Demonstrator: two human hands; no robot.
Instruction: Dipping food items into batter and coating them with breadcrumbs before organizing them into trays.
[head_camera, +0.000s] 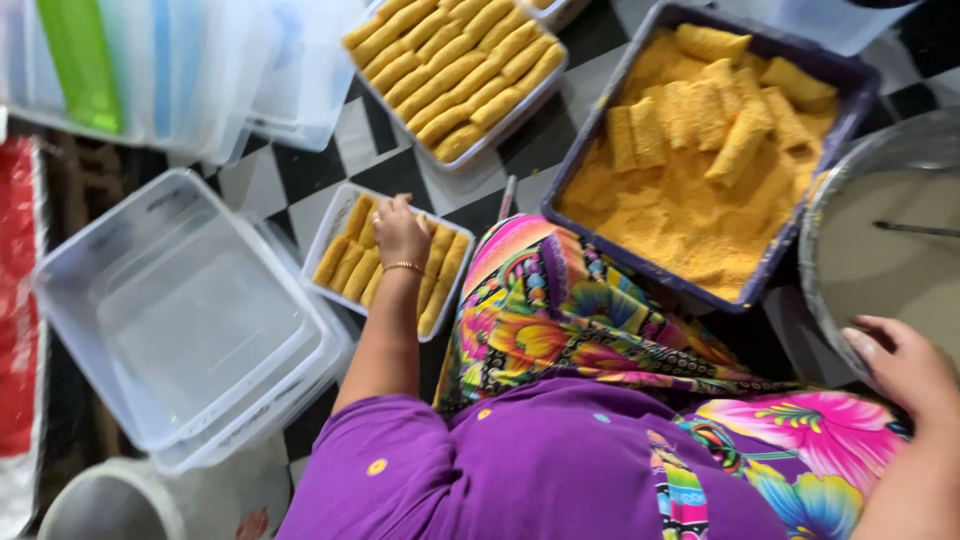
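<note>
My left hand, with a gold bracelet at the wrist, reaches down into a small clear tray. The tray holds a row of breaded yellow rolls. The fingers curl over the rolls, and their tips are hidden. My right hand grips the near rim of a large metal bowl filled with pale batter. A utensil handle lies in the batter. Between my arms are my purple sleeve and my lap in bright floral cloth.
A dark blue tray of yellow crumbs with several coated rolls stands ahead. Beyond it is a full tray of rolls. Empty clear tubs sit at the left, with stacked lids behind. The floor is black-and-white checked.
</note>
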